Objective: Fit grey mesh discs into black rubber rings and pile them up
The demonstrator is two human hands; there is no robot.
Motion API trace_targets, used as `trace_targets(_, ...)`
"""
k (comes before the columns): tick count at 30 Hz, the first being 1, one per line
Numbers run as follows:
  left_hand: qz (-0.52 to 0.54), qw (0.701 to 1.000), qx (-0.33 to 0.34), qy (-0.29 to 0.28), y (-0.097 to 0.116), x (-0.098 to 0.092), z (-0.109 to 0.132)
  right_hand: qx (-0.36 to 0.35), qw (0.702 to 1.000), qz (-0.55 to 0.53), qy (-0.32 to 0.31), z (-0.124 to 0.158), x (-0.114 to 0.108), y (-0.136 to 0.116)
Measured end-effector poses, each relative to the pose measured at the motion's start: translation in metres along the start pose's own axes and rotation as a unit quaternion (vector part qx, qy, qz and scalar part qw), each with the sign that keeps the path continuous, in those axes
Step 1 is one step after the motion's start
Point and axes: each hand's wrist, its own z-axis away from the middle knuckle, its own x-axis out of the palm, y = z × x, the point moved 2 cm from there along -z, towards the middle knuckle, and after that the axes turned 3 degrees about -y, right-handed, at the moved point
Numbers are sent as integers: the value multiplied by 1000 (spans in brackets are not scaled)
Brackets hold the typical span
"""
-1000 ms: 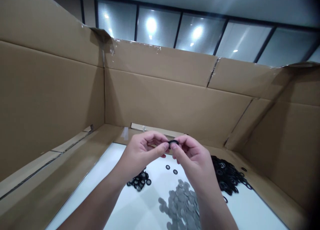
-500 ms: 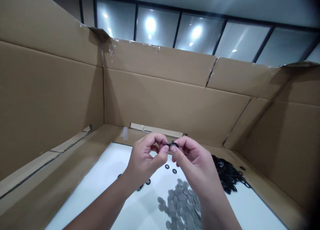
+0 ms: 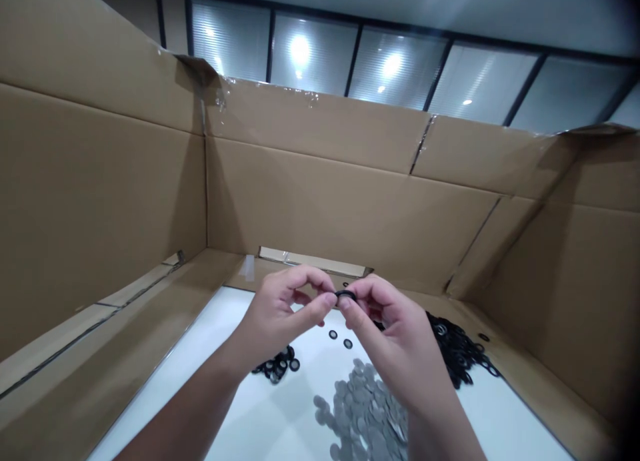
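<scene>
Both my hands are raised over a white surface, and a small black rubber ring (image 3: 345,294) is pinched between their fingertips. My left hand (image 3: 283,311) holds the ring's left side with thumb and forefinger. My right hand (image 3: 390,334) grips its right side in the same way. Below them lie several grey flat discs in a heap (image 3: 361,407). A small cluster of black rings (image 3: 277,366) sits under my left wrist. A larger pile of black rings (image 3: 457,351) sits beyond my right hand, partly hidden by it. Two loose black rings (image 3: 333,334) lie between my hands.
A large opened cardboard box (image 3: 345,207) walls the white surface (image 3: 165,394) on the left, back and right. One black ring (image 3: 483,337) lies on the cardboard floor at the right. Frosted glass panels (image 3: 395,61) stand beyond the box.
My left hand has shifted up and left, uncovering the small cluster of black rings. My right hand has moved slightly right. The ring stays pinched between my fingers.
</scene>
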Motion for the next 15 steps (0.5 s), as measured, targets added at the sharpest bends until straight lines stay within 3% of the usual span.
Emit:
trace_targets(4, 74, 994, -58, -64, 2, -5, -3, 18, 1000, -14, -21, -3, -1, 4)
trace_targets(10, 130, 989, -71, -2, -2, 4, -3, 40, 991, -118, 38, -9, 8, 13)
trace_targets(15, 126, 990, -61, 0, -2, 7, -1, 33, 988, -151, 16, -9, 11, 14)
